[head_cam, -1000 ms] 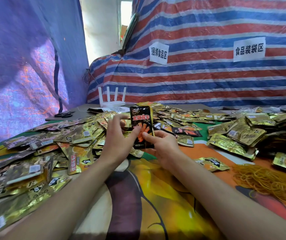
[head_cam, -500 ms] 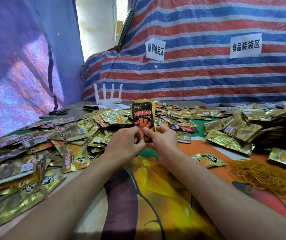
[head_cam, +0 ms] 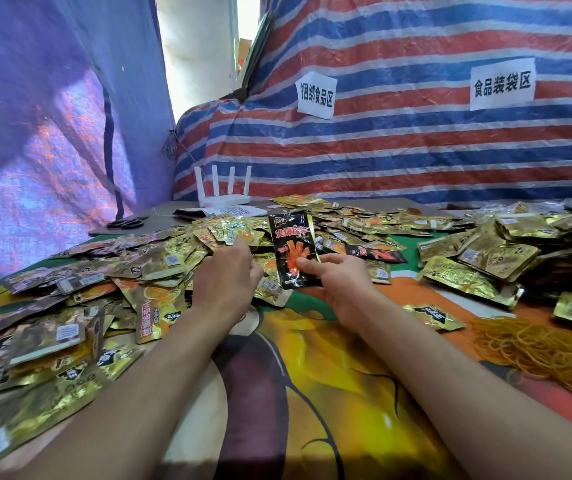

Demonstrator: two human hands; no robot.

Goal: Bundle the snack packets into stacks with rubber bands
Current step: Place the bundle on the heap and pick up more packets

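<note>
Right hand [head_cam: 341,284]: fingers [head_cam: 307,263] pinching the lower part of a black packet [head_cam: 293,242] with red print, thumb on its front, the other fingers behind; the packet is held upright above the middle of the worktop [head_cam: 312,393], and whether more packets lie behind it cannot be told. Left hand [head_cam: 229,271]: just left of the packet and apart from it, back toward the camera, fingers bent forward over the loose gold packets [head_cam: 104,289]; whether they grip anything cannot be told. Gold packets: a wide heap along the left edge and across the far middle of the worktop. Second heap of gold packets [head_cam: 481,258]: toward the right edge. Rubber bands [head_cam: 547,348]: a yellow tangle near the right edge, on the near side of that heap. Scissors [head_cam: 125,222] and white router [head_cam: 224,197]: far left corner. Backdrop: striped tarp [head_cam: 416,150] bearing two paper labels [head_cam: 316,95].
</note>
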